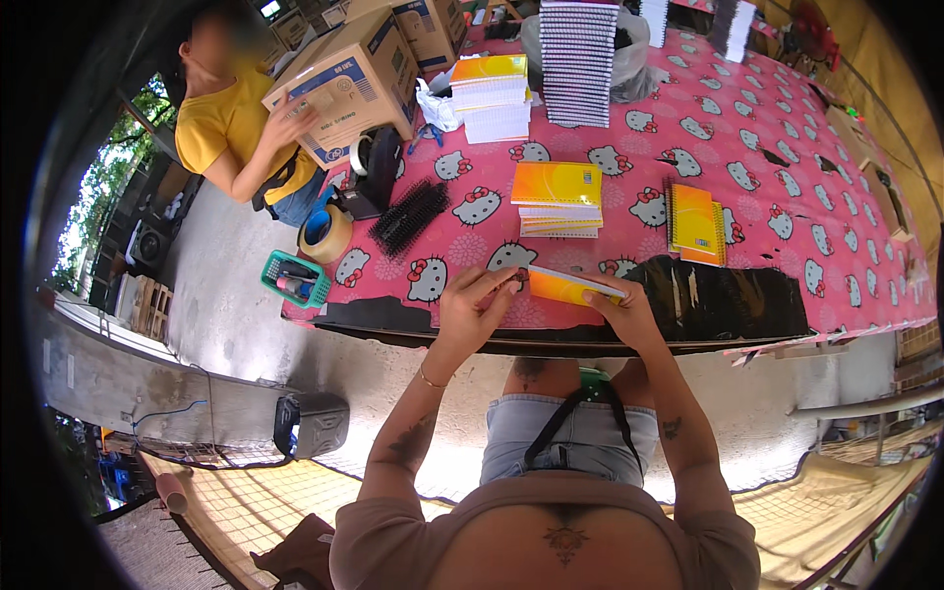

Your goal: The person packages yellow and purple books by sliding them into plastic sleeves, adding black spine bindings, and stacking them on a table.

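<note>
My right hand (623,307) grips a small yellow-orange notebook (560,287) by its right end, tilted over the table's near edge. My left hand (475,307) is closed in a pinch at the notebook's left end; a small dark bit shows at its fingertips, too small to name. Just beyond lies a stack of yellow-covered notebooks (557,187) with white pages. Right of that stack are a few yellow notebooks (694,224) with dark spiral binding. A pile of black spiral binding coils (410,218) lies to the left.
A pink patterned cover (767,236) spreads over the table. At left stand a green basket (295,278), tape rolls (325,234) and a black tape dispenser (378,177). Farther back are tall notebook stacks (576,69). A person in yellow (221,133) handles a cardboard box (349,88).
</note>
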`<state>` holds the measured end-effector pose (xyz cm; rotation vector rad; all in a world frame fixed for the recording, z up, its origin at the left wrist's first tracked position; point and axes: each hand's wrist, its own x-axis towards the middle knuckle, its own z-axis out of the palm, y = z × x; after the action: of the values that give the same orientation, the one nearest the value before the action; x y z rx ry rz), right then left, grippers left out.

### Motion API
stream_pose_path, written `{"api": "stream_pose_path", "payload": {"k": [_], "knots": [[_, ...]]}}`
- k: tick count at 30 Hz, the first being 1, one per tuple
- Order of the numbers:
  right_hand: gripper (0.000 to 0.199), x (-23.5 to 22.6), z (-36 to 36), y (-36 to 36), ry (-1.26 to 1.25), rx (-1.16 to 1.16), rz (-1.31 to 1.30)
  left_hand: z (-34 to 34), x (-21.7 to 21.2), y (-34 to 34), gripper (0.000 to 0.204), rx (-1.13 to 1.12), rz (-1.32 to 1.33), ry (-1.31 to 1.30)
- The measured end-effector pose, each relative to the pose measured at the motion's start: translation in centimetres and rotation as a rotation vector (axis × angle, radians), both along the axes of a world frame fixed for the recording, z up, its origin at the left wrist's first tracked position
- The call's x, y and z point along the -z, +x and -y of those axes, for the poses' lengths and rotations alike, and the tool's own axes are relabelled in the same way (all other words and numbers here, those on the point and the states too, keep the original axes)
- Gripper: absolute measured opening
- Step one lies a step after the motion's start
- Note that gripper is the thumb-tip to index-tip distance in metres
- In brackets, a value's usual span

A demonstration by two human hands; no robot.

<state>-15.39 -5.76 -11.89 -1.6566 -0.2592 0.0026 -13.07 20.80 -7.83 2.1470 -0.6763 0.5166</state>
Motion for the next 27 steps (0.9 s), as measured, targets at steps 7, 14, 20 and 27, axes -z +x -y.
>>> {"api": "stream_pose_path", "payload": {"k": [7,14,20,27], "knots": [[0.03,0.7,0.4,-0.1,-0.032,-0.005,0.016,0.2,0.1,0.8,0.027,0.1,-0.132,-0.113],[0.025,-0.3,0.4,-1.0,-0.001,-0.04,0.042,0.1,-2.3,0.7,0.022,0.255,-0.212,-0.002],[0.024,-1.0,0.8,-1.8,-0.037,-0.044,0.046,0.1,-1.7,0.8,0.023,0.235,-0.393,0.048],[0.023,0.6,1.1,-2.1,-0.035,-0.03,0.122,0.9,-1.1,0.4,0.016,0.253,-0.286,-0.039]]}}
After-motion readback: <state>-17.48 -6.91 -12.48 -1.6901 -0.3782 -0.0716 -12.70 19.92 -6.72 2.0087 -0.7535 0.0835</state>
